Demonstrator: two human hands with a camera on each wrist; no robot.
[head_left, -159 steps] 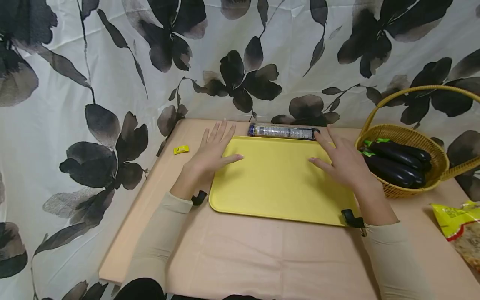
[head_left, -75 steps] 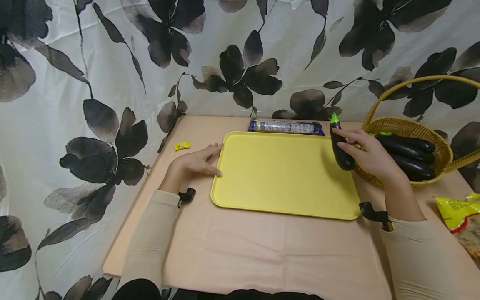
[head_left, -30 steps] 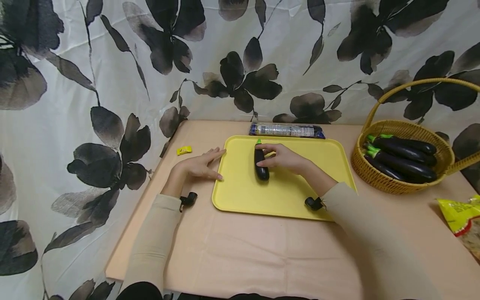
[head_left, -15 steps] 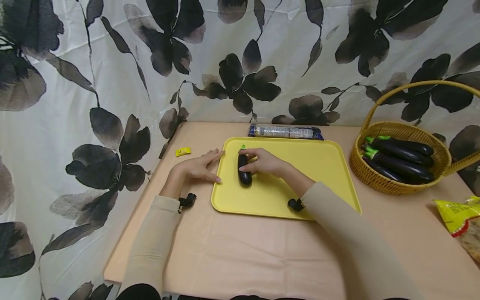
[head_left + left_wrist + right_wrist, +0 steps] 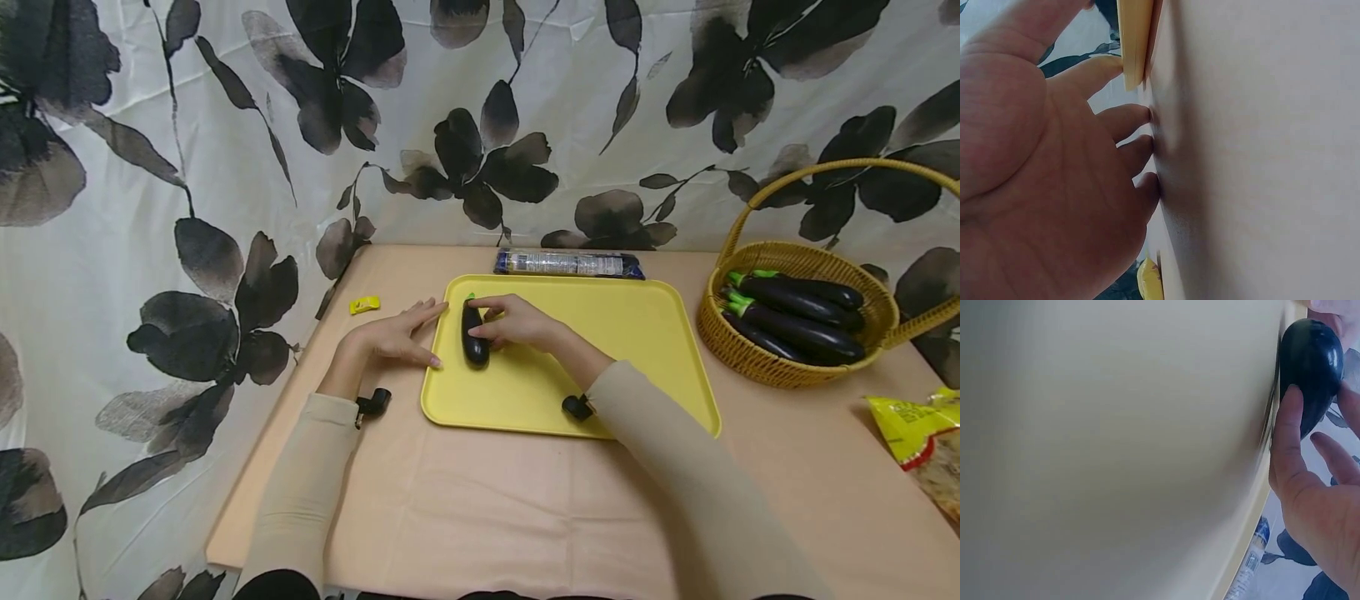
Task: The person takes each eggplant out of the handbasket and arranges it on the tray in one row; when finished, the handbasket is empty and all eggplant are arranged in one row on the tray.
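A dark eggplant [image 5: 475, 340] with a green stem end stands out on the left part of the yellow tray [image 5: 637, 367], lying lengthwise away from me. My right hand [image 5: 519, 322] holds it from the right; in the right wrist view the fingers and thumb lie around the glossy eggplant [image 5: 1313, 359], low at the tray's surface. At the tray's left edge rests my left hand [image 5: 392, 340], thumb and forefinger against the rim. Its other fingers touch the tabletop in the left wrist view, and the palm [image 5: 1066, 169] holds nothing.
A wicker basket [image 5: 757, 375] with several eggplants [image 5: 802, 327] stands to the right. Behind the tray lies a long clear-and-blue package [image 5: 570, 263]. A small yellow packet [image 5: 364, 305] is left of the tray, and a yellow bag [image 5: 911, 429] sits at the far right edge.
From the basket, my right hand has carried one eggplant leftward onto the tray's left side, slowing lately. My left hand moved from above the tray to its left edge and stays there.
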